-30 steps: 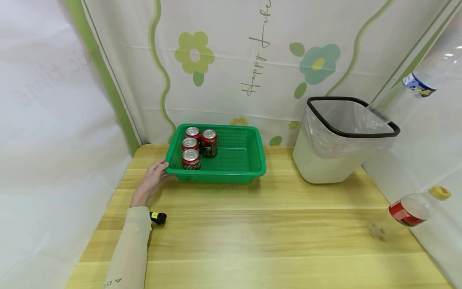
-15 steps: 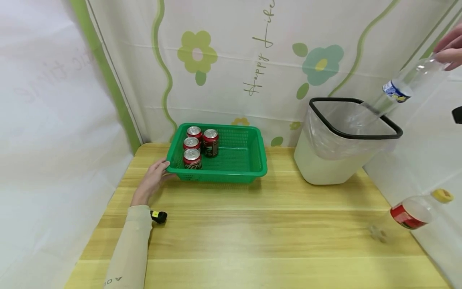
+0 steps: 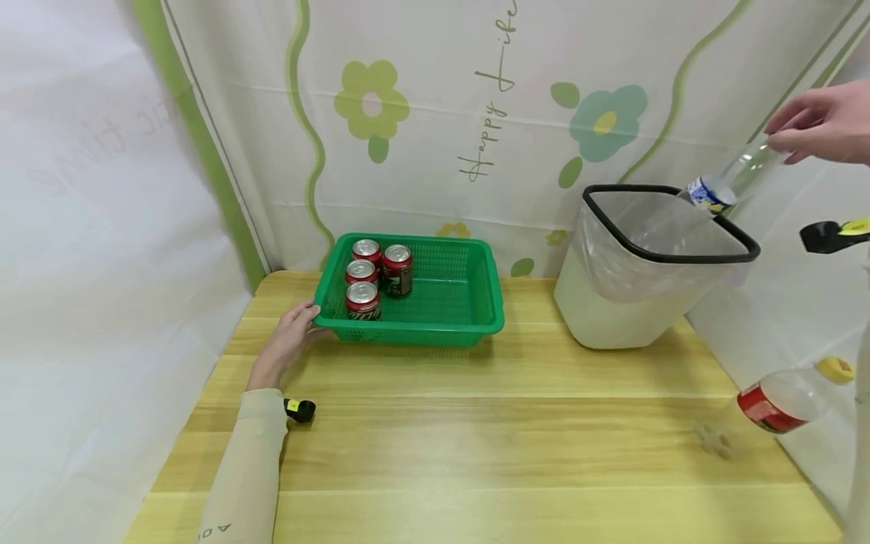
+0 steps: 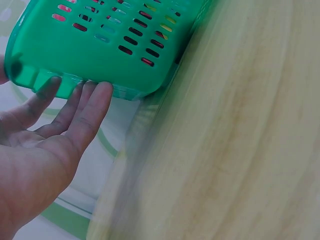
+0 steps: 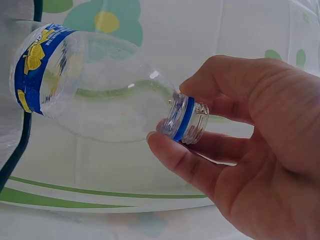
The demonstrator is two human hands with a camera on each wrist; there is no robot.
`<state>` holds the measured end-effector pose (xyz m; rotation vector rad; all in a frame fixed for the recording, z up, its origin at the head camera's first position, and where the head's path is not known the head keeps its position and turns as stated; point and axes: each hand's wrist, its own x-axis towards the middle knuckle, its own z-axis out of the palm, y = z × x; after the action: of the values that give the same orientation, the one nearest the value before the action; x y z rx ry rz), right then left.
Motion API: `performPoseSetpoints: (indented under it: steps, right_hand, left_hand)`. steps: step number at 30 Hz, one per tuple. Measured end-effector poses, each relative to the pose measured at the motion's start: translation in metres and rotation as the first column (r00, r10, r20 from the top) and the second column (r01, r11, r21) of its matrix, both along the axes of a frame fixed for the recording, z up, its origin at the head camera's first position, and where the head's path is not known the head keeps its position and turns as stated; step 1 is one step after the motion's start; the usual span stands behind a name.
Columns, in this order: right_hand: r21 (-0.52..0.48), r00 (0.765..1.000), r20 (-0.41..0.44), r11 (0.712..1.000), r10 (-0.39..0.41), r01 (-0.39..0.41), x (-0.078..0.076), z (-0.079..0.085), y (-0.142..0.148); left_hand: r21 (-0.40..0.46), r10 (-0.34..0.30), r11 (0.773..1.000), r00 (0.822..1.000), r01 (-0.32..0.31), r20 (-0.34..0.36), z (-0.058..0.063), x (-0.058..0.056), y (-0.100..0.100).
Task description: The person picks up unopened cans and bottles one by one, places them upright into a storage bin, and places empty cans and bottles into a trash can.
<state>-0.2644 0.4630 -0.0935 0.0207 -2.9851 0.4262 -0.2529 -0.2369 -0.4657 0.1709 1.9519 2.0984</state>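
Observation:
My right hand (image 3: 825, 125) pinches the uncapped neck of a clear plastic bottle (image 3: 709, 195) with a blue and yellow label. The bottle slants down over the bin's right rim, its lower end inside the bin (image 3: 598, 302). In the right wrist view, thumb and fingertips are around the neck of the bottle (image 5: 115, 90). At the left, my left hand (image 3: 288, 336) holds the front left corner of a green plastic basket (image 3: 414, 328). The left wrist view has its fingers against the underside of the basket rim, thumb mostly out of frame. Several red soda cans (image 3: 362, 295) stand in the basket's left part.
The white bin has a clear liner and a black rim (image 3: 666, 257). A second clear bottle (image 3: 775, 400), with a red label and yellow cap, is at the right edge of the wooden table (image 3: 489, 446). A printed curtain (image 3: 435, 143) hangs behind and at both sides.
My right hand has come into view from the right and moved left and down, lowering the bottle further into the bin. The left hand and basket stay in place.

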Motion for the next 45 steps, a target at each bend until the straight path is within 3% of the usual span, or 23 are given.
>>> performPoseSetpoints:
  steps: [2,8,13,28,45]
  right_hand:
    - [0.051,0.999,0.018,0.998,-0.027,0.026,0.000,-0.006,-0.003]
    - [0.009,0.994,0.091,0.998,-0.066,0.066,0.001,-0.023,-0.004]
    - [0.042,0.996,0.076,0.998,-0.053,0.050,0.000,-0.037,-0.004]
    - [0.048,0.990,0.139,0.999,0.003,-0.010,-0.009,-0.069,-0.004]
    - [0.033,0.988,0.146,0.997,0.058,-0.063,-0.015,-0.100,-0.008]
  left_hand:
    - [-0.003,0.000,1.000,1.000,0.000,0.001,-0.002,-0.002,-0.001]
    - [-0.003,0.003,1.000,1.000,-0.003,0.003,-0.016,-0.010,-0.004]
    - [-0.015,0.006,1.000,1.000,-0.006,-0.007,-0.022,-0.014,-0.005]
    - [-0.006,-0.002,1.000,0.999,0.002,-0.033,-0.021,-0.013,-0.004]
    - [0.005,0.003,1.000,1.000,-0.003,-0.024,-0.022,-0.014,-0.003]
